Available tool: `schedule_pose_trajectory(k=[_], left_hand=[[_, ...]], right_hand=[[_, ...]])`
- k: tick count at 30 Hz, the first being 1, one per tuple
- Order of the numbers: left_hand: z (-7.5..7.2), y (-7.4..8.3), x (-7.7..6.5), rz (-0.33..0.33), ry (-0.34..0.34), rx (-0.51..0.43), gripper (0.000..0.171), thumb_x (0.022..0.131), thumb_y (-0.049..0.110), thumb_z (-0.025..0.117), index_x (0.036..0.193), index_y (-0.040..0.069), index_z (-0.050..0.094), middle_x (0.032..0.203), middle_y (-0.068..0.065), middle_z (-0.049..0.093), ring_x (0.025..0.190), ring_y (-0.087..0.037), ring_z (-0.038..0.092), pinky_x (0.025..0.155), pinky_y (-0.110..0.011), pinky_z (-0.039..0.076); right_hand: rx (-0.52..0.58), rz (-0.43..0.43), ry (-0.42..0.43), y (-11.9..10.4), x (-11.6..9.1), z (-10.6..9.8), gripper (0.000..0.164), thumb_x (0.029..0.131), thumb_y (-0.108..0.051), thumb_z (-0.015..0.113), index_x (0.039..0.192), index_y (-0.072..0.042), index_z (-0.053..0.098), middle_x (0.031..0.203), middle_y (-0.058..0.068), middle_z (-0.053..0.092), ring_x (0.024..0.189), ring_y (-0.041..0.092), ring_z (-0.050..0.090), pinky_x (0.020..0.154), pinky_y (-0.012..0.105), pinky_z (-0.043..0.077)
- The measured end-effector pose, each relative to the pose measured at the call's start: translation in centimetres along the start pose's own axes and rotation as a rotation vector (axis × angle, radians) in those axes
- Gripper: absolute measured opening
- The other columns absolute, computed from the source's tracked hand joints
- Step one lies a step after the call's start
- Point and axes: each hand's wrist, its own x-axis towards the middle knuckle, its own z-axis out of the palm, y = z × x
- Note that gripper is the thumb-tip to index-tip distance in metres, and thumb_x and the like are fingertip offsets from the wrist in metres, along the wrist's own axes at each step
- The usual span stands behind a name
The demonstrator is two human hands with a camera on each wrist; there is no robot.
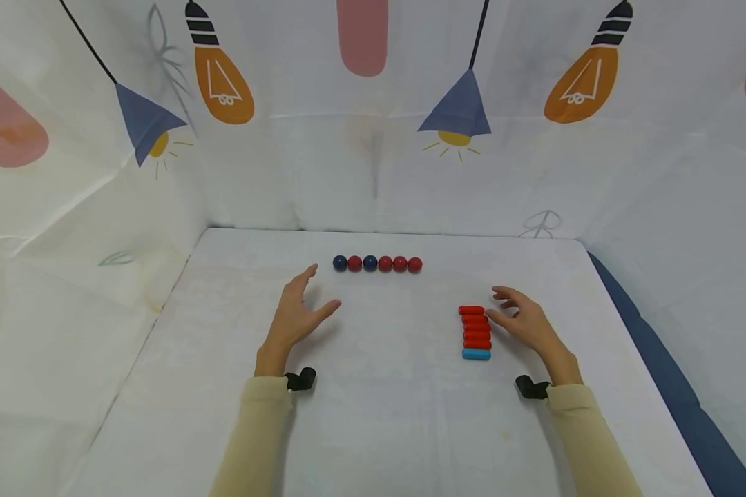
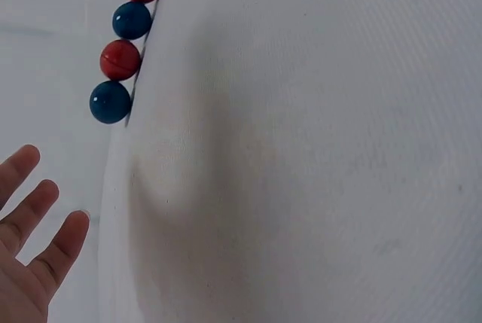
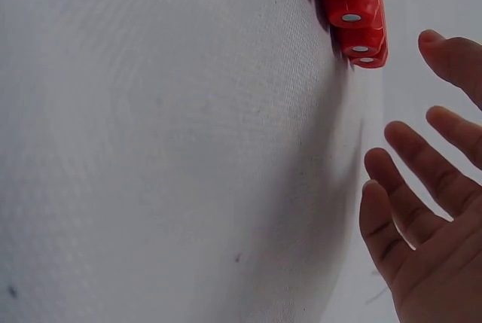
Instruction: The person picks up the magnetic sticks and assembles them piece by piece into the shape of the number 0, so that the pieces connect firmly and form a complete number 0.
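Observation:
A row of dark blue and red balls [image 1: 385,264] lies along the back of the table. Nearest to them is my left hand [image 1: 298,314], its thumb and fingers spread with nothing between them. Several red sticks [image 1: 476,328] with silver, magnet-like ends lie side by side at the right, and one light blue stick [image 1: 476,354] closes the near end of their column. Just right of this column hovers my right hand [image 1: 525,321], fingers loosely bent and holding nothing. In the right wrist view, red sticks [image 3: 354,14] show end-on beyond the spread fingers [image 3: 429,165].
A white table [image 1: 385,414] carries everything. White cloth walls with printed lamps and bulbs [image 1: 224,83] rise behind and at both sides. Dark blue fabric [image 1: 665,366] runs along the table's right edge. Each wrist wears a small black camera [image 1: 301,379].

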Motion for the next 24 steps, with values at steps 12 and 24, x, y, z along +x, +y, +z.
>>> schedule_pose_trajectory(k=[12,24], left_hand=[[2.3,2.9,1.1,0.065,-0.089,-0.023,0.095,0.083,0.067,0.074,0.16,0.027,0.036,0.155,-0.006,0.05,0.135,-0.032,0.051,0.108,-0.06,0.046],[6.1,8.0,2.9,0.236,-0.296,-0.05,0.085,0.086,0.059,0.075,0.158,0.032,0.039,0.148,-0.008,0.057,0.126,-0.034,0.059,0.096,-0.053,0.053]], right_hand=[[0.0,-0.027,-0.063,0.1,0.8,0.4,0.044,0.099,-0.024,0.07,0.137,-0.005,0.061,0.13,0.019,0.067,0.113,0.036,0.061,0.094,0.052,0.055],[-0.038,-0.052,-0.157,-0.1,2.1,-0.1,0.03,0.099,-0.017,0.068,0.125,-0.002,0.069,0.116,0.016,0.072,0.102,0.03,0.064,0.089,0.045,0.057]])
